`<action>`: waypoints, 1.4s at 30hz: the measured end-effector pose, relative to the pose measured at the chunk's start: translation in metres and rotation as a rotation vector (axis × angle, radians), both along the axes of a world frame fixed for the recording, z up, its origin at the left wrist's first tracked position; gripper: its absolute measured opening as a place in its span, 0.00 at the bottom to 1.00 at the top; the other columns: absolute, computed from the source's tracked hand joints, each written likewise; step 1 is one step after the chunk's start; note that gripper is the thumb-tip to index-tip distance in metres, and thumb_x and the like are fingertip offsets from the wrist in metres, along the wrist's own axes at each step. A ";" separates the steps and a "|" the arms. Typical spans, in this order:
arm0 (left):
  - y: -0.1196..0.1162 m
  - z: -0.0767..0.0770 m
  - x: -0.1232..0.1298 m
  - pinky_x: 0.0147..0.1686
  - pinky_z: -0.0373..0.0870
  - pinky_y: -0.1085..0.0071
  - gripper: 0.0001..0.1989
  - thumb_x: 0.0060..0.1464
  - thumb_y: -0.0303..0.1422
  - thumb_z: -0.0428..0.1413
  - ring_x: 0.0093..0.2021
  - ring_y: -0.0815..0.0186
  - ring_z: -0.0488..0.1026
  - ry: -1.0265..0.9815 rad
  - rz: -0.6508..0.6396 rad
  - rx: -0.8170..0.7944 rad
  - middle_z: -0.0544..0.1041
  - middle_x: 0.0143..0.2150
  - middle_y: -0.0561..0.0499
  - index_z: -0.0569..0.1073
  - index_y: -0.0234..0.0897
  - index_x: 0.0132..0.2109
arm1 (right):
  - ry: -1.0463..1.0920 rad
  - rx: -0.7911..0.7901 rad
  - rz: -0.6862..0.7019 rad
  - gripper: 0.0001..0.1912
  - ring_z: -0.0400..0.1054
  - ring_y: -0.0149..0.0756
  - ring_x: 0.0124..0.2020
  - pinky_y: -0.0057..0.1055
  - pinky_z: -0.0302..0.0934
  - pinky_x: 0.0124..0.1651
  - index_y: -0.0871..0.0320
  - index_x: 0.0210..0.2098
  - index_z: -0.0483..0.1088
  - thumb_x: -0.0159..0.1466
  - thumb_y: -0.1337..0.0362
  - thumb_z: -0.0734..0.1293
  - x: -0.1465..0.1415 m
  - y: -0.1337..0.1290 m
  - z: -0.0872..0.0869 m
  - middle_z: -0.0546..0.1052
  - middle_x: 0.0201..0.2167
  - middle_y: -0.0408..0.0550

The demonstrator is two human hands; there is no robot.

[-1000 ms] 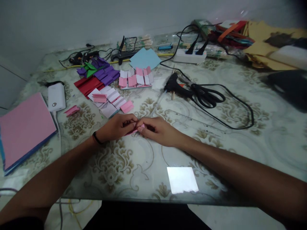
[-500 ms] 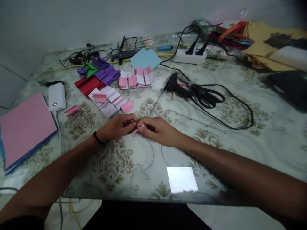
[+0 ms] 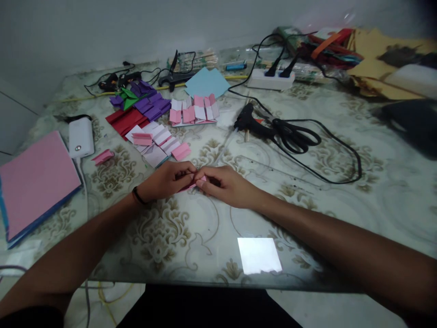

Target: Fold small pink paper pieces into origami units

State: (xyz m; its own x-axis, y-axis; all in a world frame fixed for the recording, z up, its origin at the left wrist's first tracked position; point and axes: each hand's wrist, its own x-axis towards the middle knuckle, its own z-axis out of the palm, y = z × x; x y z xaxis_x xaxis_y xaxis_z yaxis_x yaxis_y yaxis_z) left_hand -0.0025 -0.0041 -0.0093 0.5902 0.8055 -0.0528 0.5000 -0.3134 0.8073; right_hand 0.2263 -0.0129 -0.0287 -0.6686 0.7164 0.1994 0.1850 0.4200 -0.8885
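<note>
Both hands meet over the middle of the patterned table, pinching one small folded pink paper [image 3: 187, 186]. My left hand [image 3: 167, 180] grips its left part, and my right hand [image 3: 227, 186] has thumb and forefinger closed on its right end. The fingers cover much of the paper. Just beyond lie folded white and pink papers [image 3: 155, 146], red ones [image 3: 124, 122], purple ones [image 3: 152, 107] and a row of pink and white ones [image 3: 194, 111]. A single pink folded piece [image 3: 103, 157] rests to the left.
A black glue gun [image 3: 254, 124] with a coiled cable lies right of centre. Behind it stands a white power strip [image 3: 271, 81]. Pink sheets [image 3: 39, 182] and a white power bank [image 3: 81, 137] are at the left. Light blue sheets [image 3: 207, 83] lie at the back.
</note>
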 end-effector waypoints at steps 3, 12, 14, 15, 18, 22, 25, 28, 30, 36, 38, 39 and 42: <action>0.000 0.000 0.000 0.29 0.59 0.77 0.09 0.63 0.35 0.55 0.27 0.75 0.65 -0.004 -0.002 0.006 0.73 0.26 0.58 0.77 0.34 0.40 | 0.002 0.007 -0.003 0.13 0.61 0.26 0.25 0.23 0.52 0.31 0.61 0.39 0.75 0.74 0.59 0.64 0.000 0.000 0.000 0.73 0.25 0.40; 0.000 0.000 0.000 0.29 0.60 0.77 0.10 0.63 0.35 0.56 0.27 0.74 0.65 0.004 0.003 0.001 0.74 0.27 0.57 0.78 0.34 0.41 | 0.011 0.015 -0.004 0.14 0.59 0.25 0.24 0.23 0.52 0.30 0.62 0.39 0.75 0.74 0.59 0.64 0.000 -0.001 0.000 0.71 0.24 0.39; 0.000 0.000 0.000 0.29 0.61 0.77 0.10 0.63 0.35 0.56 0.27 0.74 0.66 -0.001 0.002 0.001 0.74 0.27 0.57 0.78 0.34 0.40 | 0.009 0.006 -0.004 0.14 0.60 0.25 0.25 0.23 0.52 0.30 0.61 0.39 0.75 0.74 0.59 0.64 -0.001 -0.001 0.000 0.72 0.24 0.39; 0.000 0.000 0.000 0.29 0.61 0.77 0.10 0.63 0.35 0.55 0.27 0.74 0.66 -0.003 0.002 0.000 0.74 0.27 0.57 0.78 0.34 0.40 | 0.006 0.002 -0.003 0.14 0.60 0.26 0.24 0.23 0.52 0.29 0.61 0.39 0.75 0.74 0.59 0.64 -0.001 -0.001 0.000 0.72 0.24 0.40; 0.000 0.000 0.000 0.30 0.61 0.76 0.10 0.64 0.35 0.55 0.27 0.74 0.66 -0.003 -0.002 0.000 0.74 0.27 0.56 0.78 0.34 0.40 | 0.000 0.002 -0.007 0.14 0.60 0.26 0.24 0.23 0.52 0.29 0.61 0.39 0.76 0.74 0.58 0.64 -0.001 -0.001 0.000 0.72 0.24 0.40; 0.000 0.000 0.000 0.31 0.62 0.76 0.10 0.63 0.36 0.55 0.28 0.73 0.67 0.004 -0.003 0.002 0.75 0.28 0.56 0.78 0.34 0.40 | -0.006 0.004 -0.011 0.14 0.60 0.26 0.25 0.23 0.52 0.30 0.61 0.39 0.75 0.74 0.58 0.64 0.000 0.000 0.000 0.72 0.24 0.40; 0.000 0.000 0.000 0.31 0.62 0.75 0.11 0.63 0.36 0.55 0.28 0.73 0.67 0.012 -0.001 0.004 0.75 0.29 0.56 0.78 0.34 0.41 | -0.005 0.011 -0.007 0.13 0.60 0.26 0.25 0.23 0.52 0.30 0.60 0.39 0.75 0.74 0.58 0.64 0.000 0.000 0.000 0.72 0.25 0.40; 0.000 0.000 0.000 0.31 0.62 0.76 0.11 0.64 0.36 0.55 0.29 0.73 0.68 0.012 -0.001 0.013 0.76 0.29 0.55 0.78 0.34 0.40 | -0.001 0.017 -0.008 0.13 0.60 0.26 0.25 0.23 0.53 0.30 0.60 0.39 0.75 0.74 0.58 0.64 0.000 -0.001 0.000 0.73 0.25 0.40; 0.000 0.000 0.000 0.32 0.62 0.76 0.10 0.63 0.36 0.55 0.29 0.72 0.68 0.012 -0.002 0.021 0.77 0.30 0.55 0.78 0.34 0.40 | -0.003 0.014 -0.008 0.13 0.60 0.26 0.25 0.23 0.52 0.30 0.60 0.39 0.75 0.74 0.58 0.64 0.000 -0.001 0.000 0.72 0.25 0.39; 0.000 0.003 0.001 0.30 0.61 0.77 0.09 0.63 0.35 0.56 0.28 0.74 0.67 -0.001 0.003 0.026 0.75 0.27 0.57 0.78 0.34 0.40 | 0.011 0.022 -0.001 0.13 0.60 0.26 0.25 0.23 0.52 0.30 0.60 0.39 0.75 0.74 0.59 0.64 0.000 0.000 0.000 0.72 0.24 0.39; 0.000 0.004 0.002 0.30 0.61 0.77 0.09 0.63 0.35 0.56 0.27 0.74 0.67 0.001 0.002 0.023 0.75 0.27 0.57 0.78 0.34 0.40 | 0.008 0.025 -0.001 0.13 0.60 0.26 0.25 0.23 0.52 0.30 0.60 0.40 0.75 0.74 0.59 0.64 0.000 0.000 0.000 0.72 0.24 0.39; 0.000 0.004 0.002 0.30 0.61 0.77 0.09 0.63 0.35 0.56 0.27 0.74 0.67 0.004 0.002 0.024 0.76 0.27 0.57 0.78 0.34 0.40 | 0.006 0.026 -0.001 0.13 0.60 0.26 0.25 0.23 0.52 0.30 0.60 0.39 0.75 0.74 0.59 0.64 0.000 0.000 0.000 0.71 0.24 0.39; 0.000 0.004 0.002 0.31 0.61 0.77 0.10 0.63 0.36 0.56 0.28 0.74 0.67 0.012 0.004 0.016 0.76 0.28 0.56 0.78 0.34 0.41 | 0.006 0.026 0.003 0.13 0.60 0.26 0.25 0.24 0.52 0.30 0.60 0.38 0.75 0.74 0.58 0.64 0.000 0.001 -0.001 0.72 0.24 0.39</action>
